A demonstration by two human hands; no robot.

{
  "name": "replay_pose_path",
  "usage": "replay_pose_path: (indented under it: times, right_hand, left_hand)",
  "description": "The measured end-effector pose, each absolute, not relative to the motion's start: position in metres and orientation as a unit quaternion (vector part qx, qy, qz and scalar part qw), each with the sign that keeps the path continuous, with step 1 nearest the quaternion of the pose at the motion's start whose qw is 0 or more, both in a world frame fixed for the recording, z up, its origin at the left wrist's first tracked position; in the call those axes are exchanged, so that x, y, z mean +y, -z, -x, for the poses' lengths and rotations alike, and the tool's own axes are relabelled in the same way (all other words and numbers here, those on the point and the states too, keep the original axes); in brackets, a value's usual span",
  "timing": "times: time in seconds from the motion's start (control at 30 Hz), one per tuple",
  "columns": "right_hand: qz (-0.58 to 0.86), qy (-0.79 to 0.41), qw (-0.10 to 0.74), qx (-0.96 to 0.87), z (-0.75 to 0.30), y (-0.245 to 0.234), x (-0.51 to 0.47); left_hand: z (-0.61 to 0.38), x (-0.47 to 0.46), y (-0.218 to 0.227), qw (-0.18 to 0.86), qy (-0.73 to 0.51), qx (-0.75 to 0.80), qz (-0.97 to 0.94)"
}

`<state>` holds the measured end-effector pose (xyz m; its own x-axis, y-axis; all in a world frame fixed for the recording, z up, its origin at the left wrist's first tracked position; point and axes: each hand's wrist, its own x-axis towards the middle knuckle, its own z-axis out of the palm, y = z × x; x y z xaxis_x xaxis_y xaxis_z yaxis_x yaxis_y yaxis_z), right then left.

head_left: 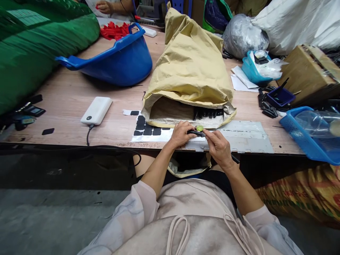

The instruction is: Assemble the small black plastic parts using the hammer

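Near the table's front edge, my left hand (182, 134) is closed on a small black curved piece (196, 132). My right hand (220, 147) is wrapped round a slim tool with a black handle (235, 159), its thin metallic tip by the black piece; its exact kind is unclear. A round yellow-green thing (199, 128) sits between my fingertips, and I cannot tell what it is. Just beyond my hands lies a yellow paper sack (196, 67), its mouth facing me, with several black pieces (208, 114) inside. Part of another open sack (190, 173) shows at my lap.
A sheet of black stickers (146, 127) and a grey flat board (247, 136) lie under the sack's mouth. Left are a white power bank (97, 110) and a blue basin (119, 63). A blue basket (305, 132) and a carton (310, 74) stand right. Another person's hand (105, 7) shows at the back.
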<state>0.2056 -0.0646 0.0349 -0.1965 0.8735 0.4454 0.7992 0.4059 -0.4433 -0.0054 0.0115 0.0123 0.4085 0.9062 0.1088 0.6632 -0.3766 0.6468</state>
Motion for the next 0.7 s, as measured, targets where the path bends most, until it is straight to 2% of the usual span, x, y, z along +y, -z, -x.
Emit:
replay_pose_path:
  times: [0.27,0.43,0.7]
  right_hand:
    - [0.552,-0.065,0.323,-0.766,-0.214,-0.033,-0.069]
    - [0.573,-0.005,0.348,-0.741,-0.229,-0.038,-0.049]
    - [0.614,0.093,0.255,-0.741,-0.265,-0.011,-0.020]
  left_hand:
    - [0.004,0.010,-0.013,0.260,-0.239,0.501,-0.790]
    - [0.004,0.008,-0.017,0.262,-0.236,0.502,-0.790]
    - [0.002,0.005,-0.019,0.258,-0.236,0.507,-0.788]
